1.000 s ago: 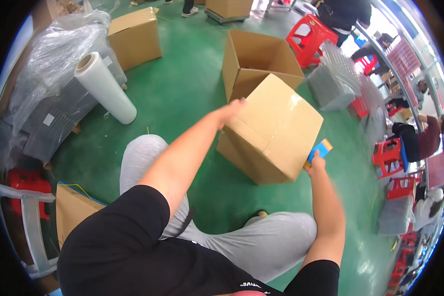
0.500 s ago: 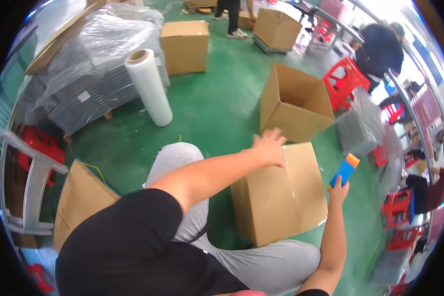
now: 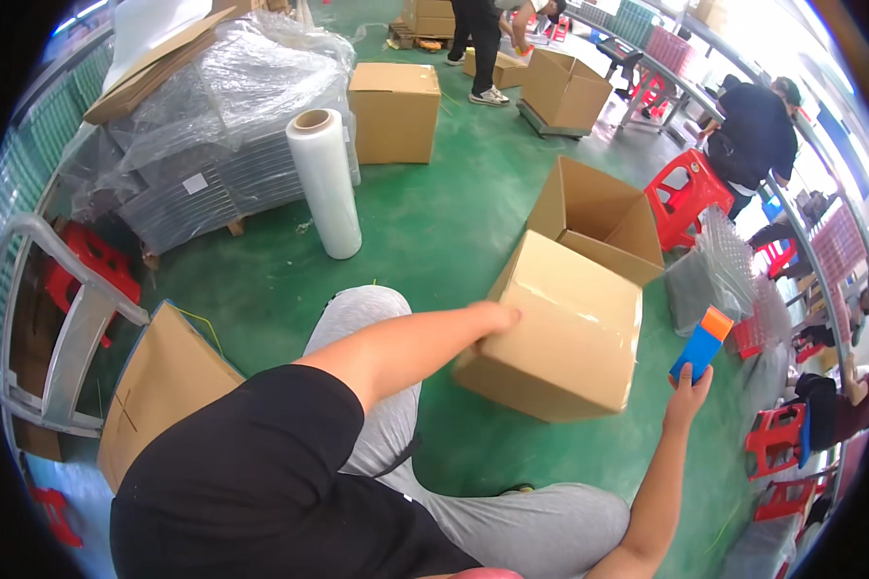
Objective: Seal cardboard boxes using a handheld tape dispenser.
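Observation:
A taped cardboard box is tipped at an angle in front of my knees, a strip of shiny tape along its upper face. My left hand is closed on its left edge, the fingers partly out of sight. Off to the right of the box, my right hand grips a blue block-shaped tool with an orange end; its exact kind is unclear. An open cardboard box stands just beyond the taped one, its near side partly covered by it.
A roll of clear stretch film stands upright on the green floor, beside a plastic-wrapped stack. A closed carton sits behind it. Red stools line the right. A cardboard sheet lies at left. Other people work farther off.
The taped box has turned and tipped away from me, toward the open box. My left hand went from spread over its top to closed on its left edge. The blue tool stays in my right hand.

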A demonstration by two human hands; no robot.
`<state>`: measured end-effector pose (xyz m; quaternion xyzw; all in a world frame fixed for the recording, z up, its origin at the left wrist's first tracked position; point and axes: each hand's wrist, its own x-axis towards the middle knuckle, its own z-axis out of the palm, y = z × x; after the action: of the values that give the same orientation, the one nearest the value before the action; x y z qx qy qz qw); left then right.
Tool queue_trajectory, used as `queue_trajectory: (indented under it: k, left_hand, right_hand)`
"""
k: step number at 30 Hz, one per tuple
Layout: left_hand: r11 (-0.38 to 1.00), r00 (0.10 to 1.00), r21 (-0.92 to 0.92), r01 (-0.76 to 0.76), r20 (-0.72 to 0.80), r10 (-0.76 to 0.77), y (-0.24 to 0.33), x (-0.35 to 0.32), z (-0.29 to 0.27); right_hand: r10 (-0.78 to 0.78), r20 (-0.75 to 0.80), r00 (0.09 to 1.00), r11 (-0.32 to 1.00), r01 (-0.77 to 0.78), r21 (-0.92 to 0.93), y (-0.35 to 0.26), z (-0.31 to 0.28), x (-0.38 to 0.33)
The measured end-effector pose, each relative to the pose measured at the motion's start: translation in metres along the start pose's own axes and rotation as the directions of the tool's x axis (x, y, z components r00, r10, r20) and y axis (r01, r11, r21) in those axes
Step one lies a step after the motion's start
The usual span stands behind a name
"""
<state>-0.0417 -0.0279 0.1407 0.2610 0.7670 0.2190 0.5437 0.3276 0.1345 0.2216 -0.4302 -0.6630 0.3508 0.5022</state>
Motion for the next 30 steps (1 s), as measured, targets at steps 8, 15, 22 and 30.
queue_trajectory:
  k: [8, 15, 22, 30]
  left_hand:
    - [0.943, 0.830, -0.117, -0.311, 0.450, 0.330, 0.043, -0.045, 0.104]
    - [0.852, 0.945, -0.477, -0.217, 0.116, 0.306, 0.060, -0.041, 0.076]
    - [0.777, 0.830, -0.451, -0.440, 0.127, 0.544, 0.071, -0.062, 0.079]
    - [0.861, 0.915, -0.318, -0.396, -0.055, 0.401, 0.074, -0.071, 0.056]
  right_hand:
    - [0.160, 0.553, 0.818, 0.825, -0.419, 0.380, -0.023, -0.028, -0.023]
    - [0.424, 0.774, 0.470, 0.824, -0.554, -0.116, -0.028, 0.006, -0.023]
    - [0.404, 0.801, 0.441, 0.910, -0.284, -0.302, -0.032, 0.009, -0.020]
    - [0.112, 0.700, 0.705, 0.689, 0.452, -0.566, -0.087, 0.052, -0.053]
